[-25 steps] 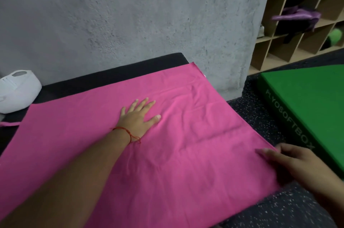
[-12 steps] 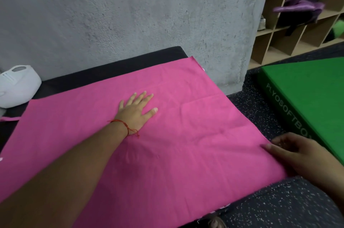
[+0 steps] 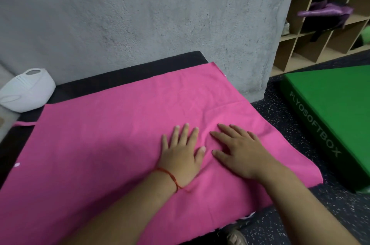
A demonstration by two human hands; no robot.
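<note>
A pink cloth (image 3: pixel 112 144) lies spread flat over a black padded platform (image 3: pixel 128 76), covering most of it. My left hand (image 3: pixel 181 154), with a red thread bracelet at the wrist, rests palm down on the cloth right of its middle, fingers straight and spread. My right hand (image 3: pixel 238 152) lies flat on the cloth just to the right of the left hand, fingers straight and pointing up-left. A few soft creases run through the cloth ahead of my right hand.
A white perforated basket (image 3: pixel 28 90) stands at the platform's back left corner. A grey concrete wall (image 3: pixel 140 14) rises right behind. To the right sit a green box (image 3: pixel 338 116) marked PLYOSOFTBOX on speckled floor, and wooden cubby shelves (image 3: pixel 312 30) holding a purple item.
My right hand has left the cloth's right corner and now lies flat on the cloth beside the left hand. My left hand stays flat on the cloth.
</note>
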